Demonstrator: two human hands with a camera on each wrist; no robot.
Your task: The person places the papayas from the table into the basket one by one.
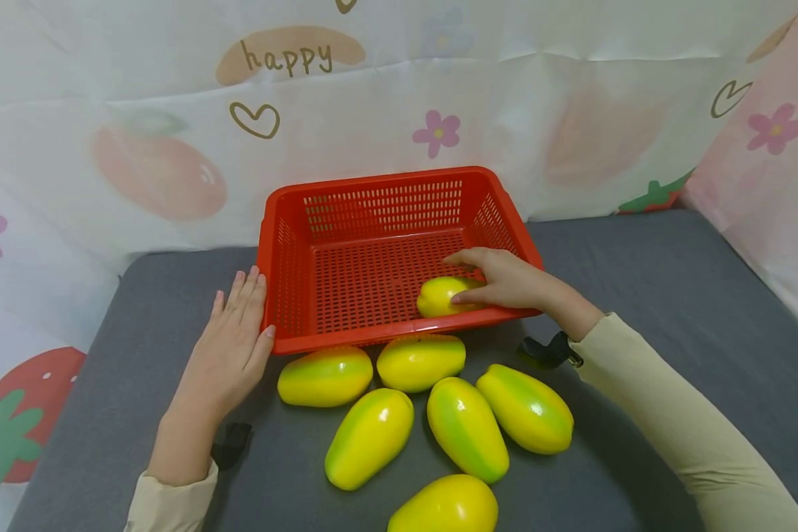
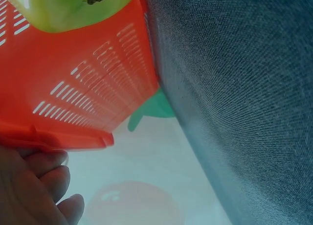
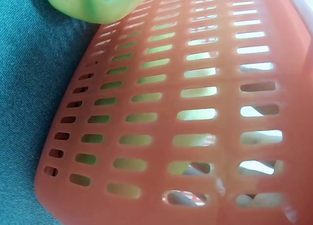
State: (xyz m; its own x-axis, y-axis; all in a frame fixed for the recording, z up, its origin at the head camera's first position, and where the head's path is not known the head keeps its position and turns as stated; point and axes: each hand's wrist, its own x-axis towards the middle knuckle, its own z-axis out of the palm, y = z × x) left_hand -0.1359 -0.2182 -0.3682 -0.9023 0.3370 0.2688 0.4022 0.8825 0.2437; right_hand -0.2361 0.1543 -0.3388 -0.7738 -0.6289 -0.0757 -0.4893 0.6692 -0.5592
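Note:
A red plastic basket (image 1: 346,341) with slotted walls stands at the back of the table. One yellow-green papaya (image 1: 432,297) lies inside, by the near wall. My right hand (image 1: 508,279) reaches over the near right rim, its thumb across this papaya and its forefinger spread out above it. The other right fingers are mostly hidden. Flat along the basket's left side, my left hand (image 1: 229,351) has its fingers straight and touches the rim. Two papayas, a left one (image 1: 326,377) and a right one (image 1: 421,363), lie against the basket's front.
Several more papayas lie nearer on the grey cloth, among them a slanted one (image 1: 370,439), a middle one (image 1: 467,428), a right one (image 1: 527,408) and one cut off by the frame (image 1: 447,508). A printed curtain (image 1: 505,111) hangs right behind the basket.

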